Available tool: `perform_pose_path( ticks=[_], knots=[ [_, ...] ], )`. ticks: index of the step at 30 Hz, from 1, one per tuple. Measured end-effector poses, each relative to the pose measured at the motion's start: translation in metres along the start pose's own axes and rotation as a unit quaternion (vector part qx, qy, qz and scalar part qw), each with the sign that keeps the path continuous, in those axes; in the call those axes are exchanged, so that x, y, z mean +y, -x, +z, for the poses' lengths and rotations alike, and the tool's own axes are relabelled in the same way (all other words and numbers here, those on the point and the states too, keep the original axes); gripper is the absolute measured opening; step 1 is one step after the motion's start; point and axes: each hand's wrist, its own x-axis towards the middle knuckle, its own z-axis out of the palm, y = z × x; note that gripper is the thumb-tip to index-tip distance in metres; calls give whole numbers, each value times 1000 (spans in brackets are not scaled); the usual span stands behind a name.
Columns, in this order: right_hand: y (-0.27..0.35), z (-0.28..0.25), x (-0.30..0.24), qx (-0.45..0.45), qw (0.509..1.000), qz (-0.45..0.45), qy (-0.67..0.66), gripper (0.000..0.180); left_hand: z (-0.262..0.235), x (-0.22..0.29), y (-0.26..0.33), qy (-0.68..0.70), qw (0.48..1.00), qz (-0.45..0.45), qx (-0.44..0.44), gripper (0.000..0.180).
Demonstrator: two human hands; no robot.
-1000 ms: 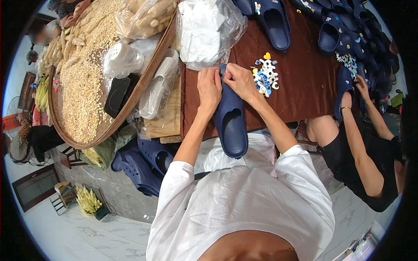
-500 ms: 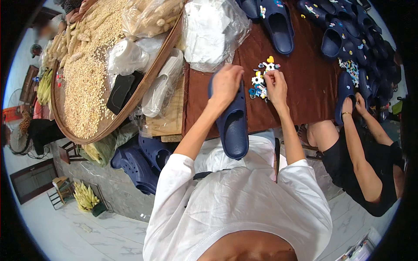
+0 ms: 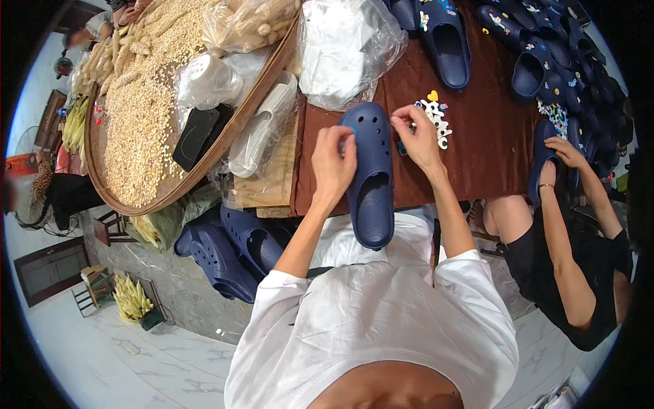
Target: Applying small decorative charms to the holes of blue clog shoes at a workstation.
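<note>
A navy blue clog (image 3: pixel 372 211) lies sole down, its toe with round holes on the brown cloth and its heel over my lap. My left hand (image 3: pixel 334 161) is closed at the left side of the toe, with a small teal charm at its fingertips. To the right of the toe, my right hand (image 3: pixel 417 138) is pinched; whatever is between its fingers is too small to make out. Just beyond it lies a small pile of shoe charms (image 3: pixel 436 119), mostly white with a yellow heart (image 3: pixel 432 95) and some dark pieces.
At left stands a big round tray (image 3: pixel 146 208) of corn kernels and cobs. Bagged white clogs (image 3: pixel 262 126) and a white plastic bundle (image 3: pixel 340 51) lie beside it. Navy clogs (image 3: pixel 449 54) with charms fill the far right. A co-worker's hands (image 3: pixel 548 174) hold another clog.
My left hand has moved from the top of the clog's toe down to its left side. My right hand has shifted left from the charm pile toward the clog.
</note>
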Motion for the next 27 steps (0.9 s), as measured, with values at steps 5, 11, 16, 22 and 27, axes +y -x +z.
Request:
perform_pose_path(
  ticks=[5,11,16,22,27],
  knots=[
    [-20,31,-26,-121,991,-47,38,23,-4,-37,26,49,988,-139,-38,30],
    [-27,48,-38,-150,959,-104,215,38,-2,-53,22,93,976,-181,-76,41],
    [-23,55,-33,-145,958,-138,205,39,-4,-59,17,118,968,-196,-106,37],
    [-17,55,-34,-148,953,-189,187,24,-8,-45,17,3,980,-160,-120,29],
    [-27,55,-19,-124,961,-222,110,21,4,-35,20,-51,991,-86,-90,23]
  ],
)
